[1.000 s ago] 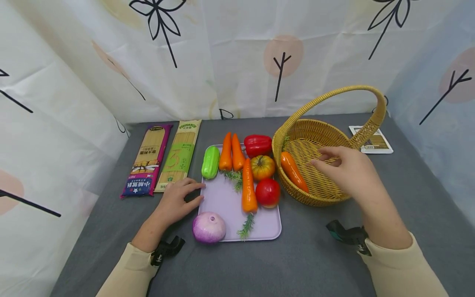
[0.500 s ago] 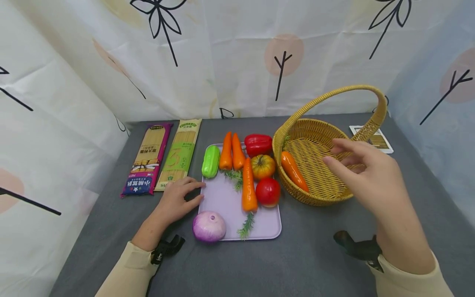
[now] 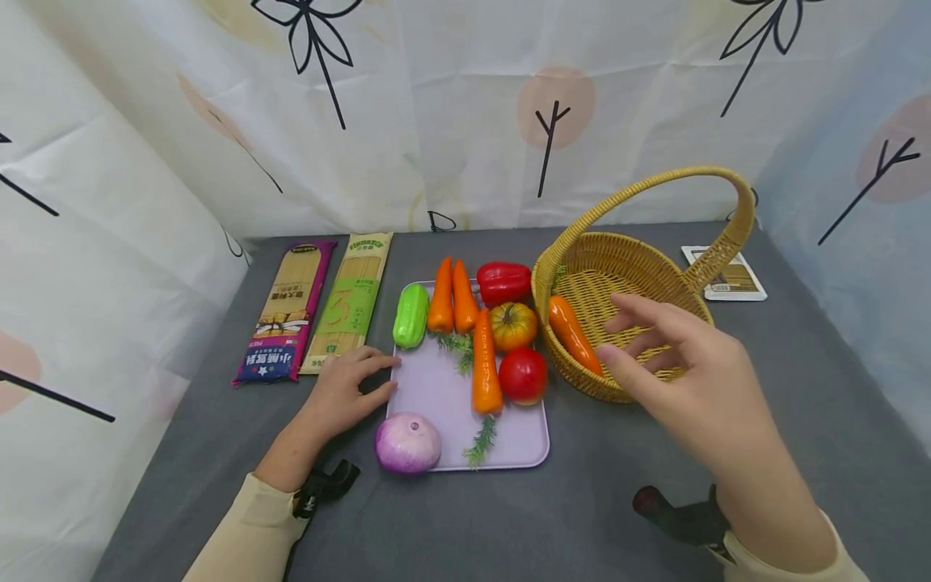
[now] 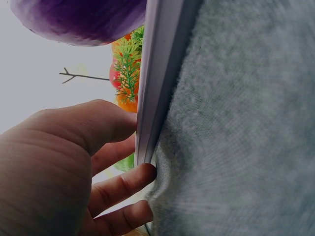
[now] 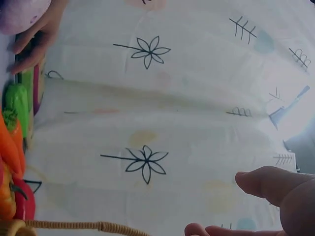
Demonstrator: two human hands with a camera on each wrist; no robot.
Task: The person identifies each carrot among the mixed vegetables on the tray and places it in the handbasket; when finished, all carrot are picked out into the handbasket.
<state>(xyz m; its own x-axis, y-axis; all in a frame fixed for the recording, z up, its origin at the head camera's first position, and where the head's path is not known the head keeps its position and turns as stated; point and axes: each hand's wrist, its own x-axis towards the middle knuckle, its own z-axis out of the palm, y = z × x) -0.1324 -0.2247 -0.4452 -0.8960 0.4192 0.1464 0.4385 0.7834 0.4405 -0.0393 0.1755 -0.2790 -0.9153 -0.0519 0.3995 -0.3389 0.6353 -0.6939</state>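
Evidently, the right hand (image 3: 687,372) held nothing: its thumb and fingers stood apart, gently bent, over the near right side of the basket (image 3: 604,255), though whether a fingertip touched the wicker could not be told. Just left of it lay the basket carrot (image 3: 575,335), inside against the left wall, its long axis slanting from far left to near right, greens at the far end; the right hand was clearly the nearer of the two. Beyond the basket's left rim came the tray (image 3: 429,388), whose left edge the left hand (image 3: 345,388) touched with loosely bent fingers and thumb, carrying nothing

Counted outward, there were four carrots, one in the basket and three by the tray: a front carrot (image 3: 486,364) and two rear carrots (image 3: 440,295). Of the rest there was one tomato (image 3: 523,377), one pumpkin (image 3: 513,326), one red pepper (image 3: 503,283), one green vegetable (image 3: 411,315), one onion (image 3: 408,444), two noodle packets (image 3: 347,303) and one white-edged card (image 3: 735,283)
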